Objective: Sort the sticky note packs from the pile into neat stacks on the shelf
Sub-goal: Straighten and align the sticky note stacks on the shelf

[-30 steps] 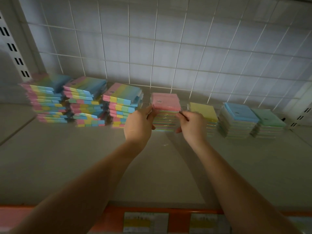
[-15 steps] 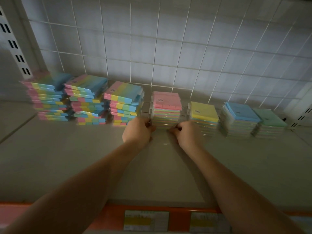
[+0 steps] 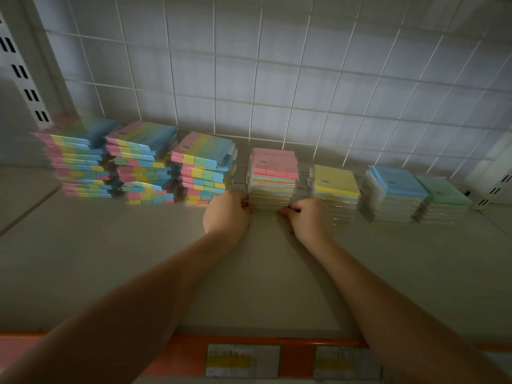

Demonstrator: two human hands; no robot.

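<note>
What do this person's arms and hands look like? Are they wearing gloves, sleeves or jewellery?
Both forearms are bare all the way to the bottom edge of the picture, with no sleeve in sight. The left hand and the right hand wear no gloves. No watch, bracelet or ring shows on either wrist or hand, though the fingers are partly hidden and the light is dim.

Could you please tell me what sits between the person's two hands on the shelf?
In the head view, the pink-topped stack stands between the left hand and right hand, which hold its lower corners.
</note>
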